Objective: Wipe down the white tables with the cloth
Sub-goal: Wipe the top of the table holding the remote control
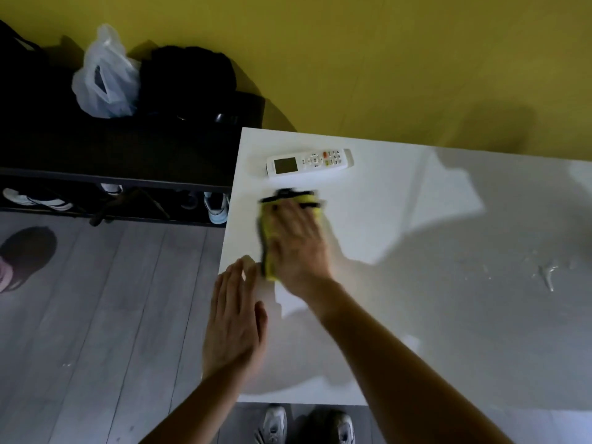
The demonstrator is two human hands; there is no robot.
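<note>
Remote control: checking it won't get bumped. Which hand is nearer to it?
Right. The right hand presses the cloth just below the remote control; the left hand lies flat at the table's left edge, farther back.

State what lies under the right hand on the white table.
A yellow cloth lies under the right hand, pressed flat on the table. The cloth's middle is covered by the hand.

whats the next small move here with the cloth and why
Probably sweep the yellow cloth rightward along the white table. The right hand presses it flat near the left edge, the remote lies just beyond it, and wet streaks show far right. The left hand sits at the table's edge.
</note>
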